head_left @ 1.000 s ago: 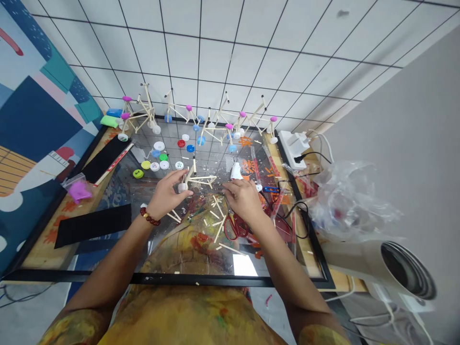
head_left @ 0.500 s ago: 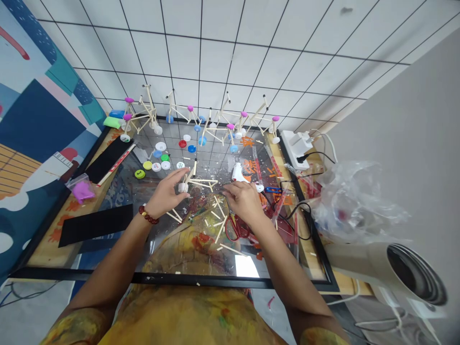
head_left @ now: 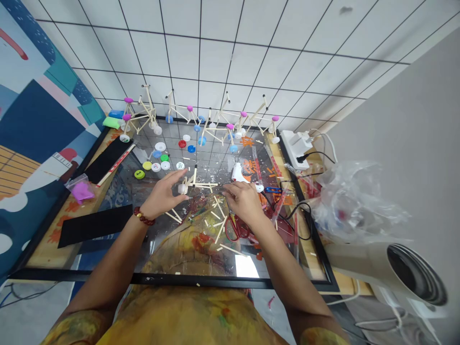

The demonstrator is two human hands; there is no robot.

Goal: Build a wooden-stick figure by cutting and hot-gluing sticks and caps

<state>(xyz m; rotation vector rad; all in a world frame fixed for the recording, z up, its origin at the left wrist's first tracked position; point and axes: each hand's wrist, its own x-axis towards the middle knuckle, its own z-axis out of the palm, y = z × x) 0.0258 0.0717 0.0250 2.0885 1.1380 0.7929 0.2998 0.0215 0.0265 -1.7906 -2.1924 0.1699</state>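
White wall tiles (head_left: 230, 57) back a black-edged glass bench (head_left: 179, 279) in the head view. On it, a wooden-stick bicycle model (head_left: 195, 176) sits between both hands. Left hand (head_left: 161, 194) curves thumb and fingers around its white cap wheel (head_left: 183, 189); whether they grip it, I cannot tell. Right hand (head_left: 246, 200) bunches its fingers near the model's other end, their hold unclear, beside a white glue gun (head_left: 237, 172) and red-handled scissors (head_left: 237, 230).

My left and right forearms (head_left: 108, 258) (head_left: 282, 263) extended from the near side. My left hand (head_left: 160, 195) curved, thumb (head_left: 178, 199) and fingers (head_left: 175, 178) spread apart; my right hand (head_left: 245, 201) bent palm-down, fingertips (head_left: 230, 190) bunched, pointing left.
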